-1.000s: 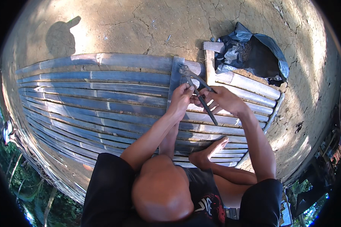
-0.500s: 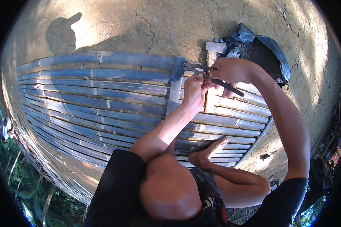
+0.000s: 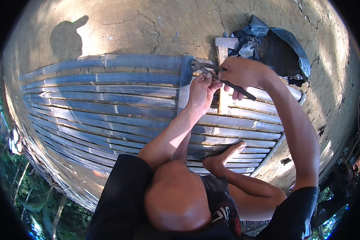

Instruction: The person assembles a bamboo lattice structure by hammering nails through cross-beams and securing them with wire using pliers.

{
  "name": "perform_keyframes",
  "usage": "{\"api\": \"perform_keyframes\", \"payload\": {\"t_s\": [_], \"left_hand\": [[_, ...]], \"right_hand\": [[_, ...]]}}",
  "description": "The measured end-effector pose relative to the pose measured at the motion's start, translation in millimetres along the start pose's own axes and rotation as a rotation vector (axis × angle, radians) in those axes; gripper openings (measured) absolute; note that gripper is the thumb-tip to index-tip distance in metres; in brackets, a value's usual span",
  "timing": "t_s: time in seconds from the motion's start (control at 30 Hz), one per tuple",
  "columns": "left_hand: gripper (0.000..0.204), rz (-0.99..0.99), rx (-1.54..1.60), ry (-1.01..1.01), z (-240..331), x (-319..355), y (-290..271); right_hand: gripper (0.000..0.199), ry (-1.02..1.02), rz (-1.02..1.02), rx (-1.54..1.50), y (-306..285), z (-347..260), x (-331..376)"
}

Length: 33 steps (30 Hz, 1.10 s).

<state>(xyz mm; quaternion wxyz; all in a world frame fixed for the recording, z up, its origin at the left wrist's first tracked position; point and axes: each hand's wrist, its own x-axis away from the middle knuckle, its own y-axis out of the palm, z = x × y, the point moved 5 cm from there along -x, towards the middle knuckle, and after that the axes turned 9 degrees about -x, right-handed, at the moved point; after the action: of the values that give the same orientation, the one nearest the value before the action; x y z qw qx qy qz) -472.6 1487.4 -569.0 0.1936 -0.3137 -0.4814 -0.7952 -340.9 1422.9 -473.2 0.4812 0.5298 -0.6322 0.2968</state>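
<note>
My right hand (image 3: 242, 74) is closed around the handles of dark metal pincers (image 3: 241, 91). Their jaws point left, and one long handle sticks out below my fingers. Just under the jaws, my left hand (image 3: 202, 91) has its thumb and fingers pinched together. Whatever lies between those fingertips is too small or too hidden to make out. Both hands are close together above a slatted bamboo platform (image 3: 144, 108). Below and behind them, a pale wooden strip (image 3: 223, 102) with a greyish crosspiece at its far end lies across the slats.
A dark plastic bag (image 3: 286, 52) lies gaping on the cracked dirt ground (image 3: 120, 24) beyond the platform at the right. A flat crossbar (image 3: 185, 86) runs over the slats left of the strip. My bare foot (image 3: 224, 157) rests on the slats nearer me.
The view has shifted slightly. My hands and the pincers stay close together in nearly the same pose, with the right hand's wrist a little lower and the jaws still beside my left fingertips.
</note>
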Motion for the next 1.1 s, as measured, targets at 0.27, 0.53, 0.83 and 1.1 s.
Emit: {"api": "perform_keyframes", "payload": {"t_s": [0.27,0.53,0.83,1.1], "left_hand": [[0.015,-0.008,-0.085,0.006,-8,0,-15],[0.017,-0.069,-0.367,0.013,-10,3,-25],[0.017,0.364,-0.906,0.168,43,43,-46],[0.011,0.470,-1.044,0.276,45,37,-74]], "right_hand": [[0.026,-0.105,0.183,0.244,27,20,-3],[0.024,-0.351,0.540,0.437,63,68,-15],[0.023,-0.535,0.726,0.378,91,60,-10],[0.019,-0.234,0.690,0.070,119,79,-40]]}}
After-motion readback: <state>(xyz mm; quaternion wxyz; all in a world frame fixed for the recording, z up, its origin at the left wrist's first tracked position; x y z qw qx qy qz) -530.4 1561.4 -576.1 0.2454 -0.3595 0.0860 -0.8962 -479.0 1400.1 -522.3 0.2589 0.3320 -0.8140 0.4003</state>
